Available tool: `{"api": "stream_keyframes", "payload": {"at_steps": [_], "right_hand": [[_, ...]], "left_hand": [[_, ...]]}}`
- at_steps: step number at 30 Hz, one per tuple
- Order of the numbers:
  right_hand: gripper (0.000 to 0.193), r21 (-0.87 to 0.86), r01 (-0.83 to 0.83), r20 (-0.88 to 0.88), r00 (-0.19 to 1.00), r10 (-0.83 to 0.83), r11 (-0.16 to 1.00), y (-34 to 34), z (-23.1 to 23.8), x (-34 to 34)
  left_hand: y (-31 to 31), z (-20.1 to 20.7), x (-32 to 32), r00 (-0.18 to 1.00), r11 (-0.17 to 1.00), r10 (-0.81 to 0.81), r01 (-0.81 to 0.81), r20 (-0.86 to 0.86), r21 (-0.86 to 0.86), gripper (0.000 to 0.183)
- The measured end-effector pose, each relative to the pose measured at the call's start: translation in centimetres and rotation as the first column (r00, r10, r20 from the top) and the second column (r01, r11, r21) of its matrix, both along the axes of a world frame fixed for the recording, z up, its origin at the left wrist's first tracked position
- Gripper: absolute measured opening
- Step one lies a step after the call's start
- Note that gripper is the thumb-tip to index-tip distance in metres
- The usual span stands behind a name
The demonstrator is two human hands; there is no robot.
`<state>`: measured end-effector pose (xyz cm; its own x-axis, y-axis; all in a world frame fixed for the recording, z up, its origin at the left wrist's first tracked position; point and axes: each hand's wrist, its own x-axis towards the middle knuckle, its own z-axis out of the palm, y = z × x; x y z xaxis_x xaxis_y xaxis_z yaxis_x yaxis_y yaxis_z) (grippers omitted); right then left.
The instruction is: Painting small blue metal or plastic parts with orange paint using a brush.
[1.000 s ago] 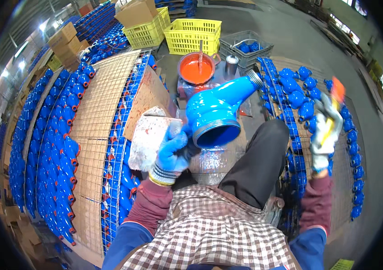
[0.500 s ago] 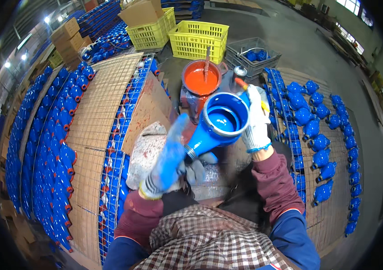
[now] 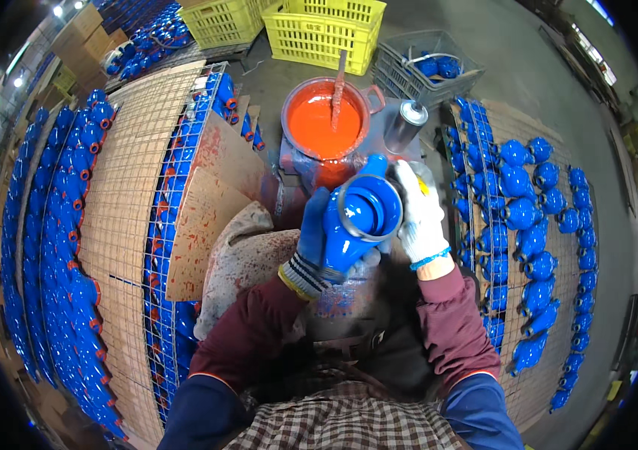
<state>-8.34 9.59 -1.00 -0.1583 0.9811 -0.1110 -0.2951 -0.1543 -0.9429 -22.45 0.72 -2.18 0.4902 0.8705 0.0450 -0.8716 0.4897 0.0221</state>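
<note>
My left hand, in a blue-coated glove, is closed round the side of a glossy blue, hollow metal fitting. The fitting's wide round mouth is tilted up, showing a blue inside. At its right rim is my right hand in a white knit glove. A bit of yellow handle shows in that hand, from a slim paintbrush whose tip is hidden now. Just beyond the fitting stands a pot of orange-red paint with a stirring stick leaning in it.
A spray can stands right of the pot. A paint-spattered cloth and cardboard lie to the left. Racks of blue fittings flank me. Yellow crates and a grey crate sit beyond.
The fitting has turned and come closer to my body, its mouth lower. My left hand has shifted up along its side; my right hand has lowered. The view has shifted slightly.
</note>
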Motion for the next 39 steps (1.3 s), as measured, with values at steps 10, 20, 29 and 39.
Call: {"api": "stream_keyframes", "payload": {"at_steps": [10, 20, 29, 39], "right_hand": [[0.065, -0.097, 0.248, -0.07, 0.964, -0.256, 0.964, -1.9, -3.5, 5.8], [0.032, 0.101, 0.318, 0.215, 0.918, -0.332, 0.943, -3.6, -5.3, 3.0], [0.023, 0.232, -0.018, 0.317, 0.947, -0.059, 0.973, 3.3, -6.1, -7.6], [0.039, 0.477, -0.256, 0.847, 0.388, -0.363, 0.841, 5.9, -6.3, -10.3]], "left_hand": [[-1.9, 0.6, -2.0, 0.328, 0.716, 0.674, -0.511, -0.662, 0.475, 0.098], [-9.2, 2.5, -5.3, 0.414, 0.589, 0.787, -0.723, -0.457, 0.36, 0.074], [-10.9, -1.0, -7.4, 0.496, 0.586, 0.75, -0.805, -0.437, 0.091, 0.075], [-11.1, -2.4, -9.4, 0.572, 0.589, 0.793, -0.808, -0.21, 0.022, 0.07]]}}
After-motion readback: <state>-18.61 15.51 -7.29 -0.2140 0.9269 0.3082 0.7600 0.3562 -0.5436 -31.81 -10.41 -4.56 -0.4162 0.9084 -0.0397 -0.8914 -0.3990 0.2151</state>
